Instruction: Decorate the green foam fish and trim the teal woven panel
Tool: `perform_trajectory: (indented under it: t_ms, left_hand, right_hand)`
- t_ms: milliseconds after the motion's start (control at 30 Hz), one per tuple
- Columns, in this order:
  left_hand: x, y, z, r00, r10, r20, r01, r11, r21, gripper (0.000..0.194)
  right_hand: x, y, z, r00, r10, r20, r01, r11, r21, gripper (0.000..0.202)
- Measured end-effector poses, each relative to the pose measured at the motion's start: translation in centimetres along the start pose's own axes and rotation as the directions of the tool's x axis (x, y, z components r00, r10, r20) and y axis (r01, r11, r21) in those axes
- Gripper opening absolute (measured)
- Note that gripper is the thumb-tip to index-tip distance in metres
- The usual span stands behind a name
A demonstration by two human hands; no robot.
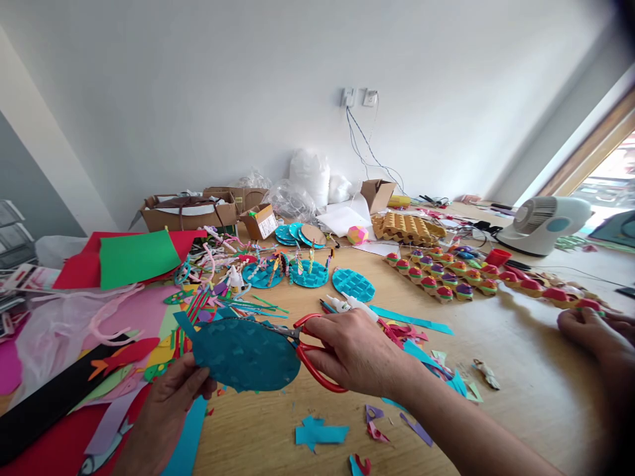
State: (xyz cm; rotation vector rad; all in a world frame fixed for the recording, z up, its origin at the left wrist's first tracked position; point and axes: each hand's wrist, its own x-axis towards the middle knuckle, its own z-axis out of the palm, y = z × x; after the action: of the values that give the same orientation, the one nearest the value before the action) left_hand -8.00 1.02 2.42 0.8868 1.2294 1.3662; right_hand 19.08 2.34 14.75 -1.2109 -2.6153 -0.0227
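My left hand [173, 400] pinches the left edge of a blue woven paper oval [245, 354], which is raised over the table. In my right hand [352, 350] are red-handled scissors [322, 380], with fingers through the loops. Their blades meet the oval's upper right edge and are partly hidden by it. A blue strip end [184, 324] sticks out at the oval's upper left. Below on the table lies a blue paper scrap [321, 433].
Woven blue discs [354, 284] and egg-tray pieces [441, 274] stand behind. Colored paper [139, 258] and pipe cleaners crowd the left. Another person's hands [590, 327] are at the right edge, near a white fan [543, 225]. Paper scraps lie in front.
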Motion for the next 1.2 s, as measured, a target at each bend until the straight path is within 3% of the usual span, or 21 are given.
perform_trajectory:
  t_ms: [500, 933, 1200]
  left_hand:
    - [0.2, -0.6, -0.5, 0.994, 0.036, 0.102, -0.035, 0.999, -0.013, 0.015]
    - [0.2, -1.3, -0.9, 0.997, 0.016, 0.069, -0.009, 0.996, -0.090, 0.017]
    - [0.3, -1.3, -1.1, 0.998, 0.022, 0.059, -0.018, 0.998, -0.065, 0.019]
  right_hand:
    - [-0.1, -0.2, -0.4, 0.999, 0.000, 0.049, 0.000, 1.000, 0.005, 0.026]
    - [-0.1, -0.1, -0.2, 0.998, -0.046, 0.031, 0.046, 0.999, 0.016, 0.027]
    - [-0.2, -0.5, -0.2, 0.999, -0.002, 0.037, 0.001, 0.999, 0.036, 0.024]
